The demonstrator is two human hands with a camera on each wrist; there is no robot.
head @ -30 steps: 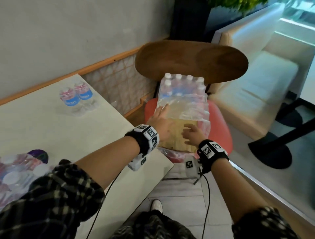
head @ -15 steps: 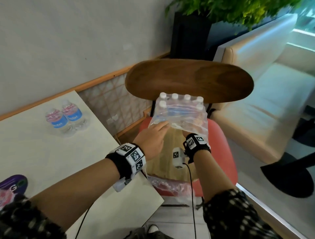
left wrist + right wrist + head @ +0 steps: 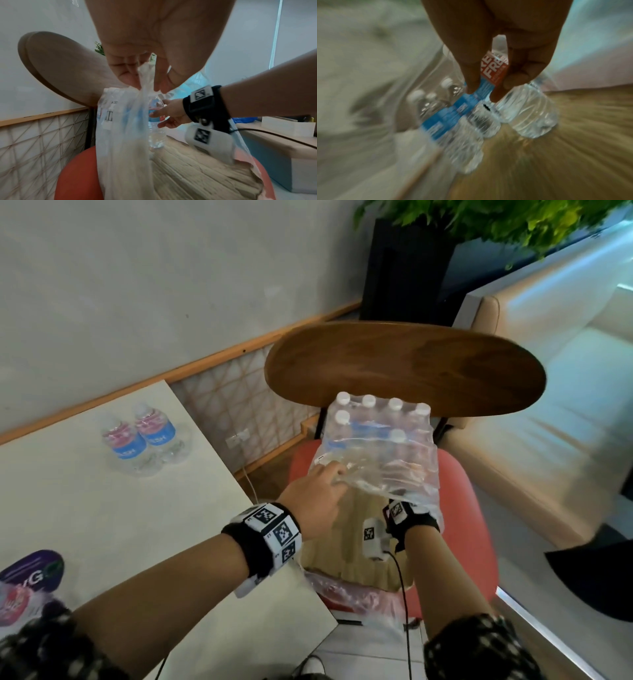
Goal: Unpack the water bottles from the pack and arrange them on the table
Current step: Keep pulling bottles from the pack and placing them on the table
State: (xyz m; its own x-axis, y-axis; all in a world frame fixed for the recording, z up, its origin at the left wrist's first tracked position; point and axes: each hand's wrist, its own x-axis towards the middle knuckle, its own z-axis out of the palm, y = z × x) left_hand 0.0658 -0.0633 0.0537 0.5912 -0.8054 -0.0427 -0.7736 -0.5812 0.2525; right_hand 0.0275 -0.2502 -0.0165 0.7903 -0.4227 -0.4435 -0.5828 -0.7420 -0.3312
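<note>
A shrink-wrapped pack of water bottles (image 3: 376,440) stands on a cardboard tray (image 3: 342,546) on the red chair seat. My left hand (image 3: 337,474) pinches the torn edge of the clear wrap (image 3: 130,121) and holds it up. My right hand (image 3: 157,119) is inside the wrap; the head view shows only its wrist band (image 3: 400,510). In the blurred right wrist view its thumb and fingers (image 3: 513,81) curl round one water bottle (image 3: 494,70) with a red and blue label, beside several others. Two bottles (image 3: 125,445) (image 3: 159,433) stand on the table.
The chair's wooden back (image 3: 404,364) rises just behind the pack. The white table (image 3: 102,525) is at my left, with a purple packet (image 3: 30,573) near its front left. A beige sofa (image 3: 548,412) is to the right and a dark planter (image 3: 404,268) behind.
My right hand has gone forward under the wrap to a bottle. My left hand has changed from lying on the pack to pinching and raising the wrap. The head view has tilted up.
</note>
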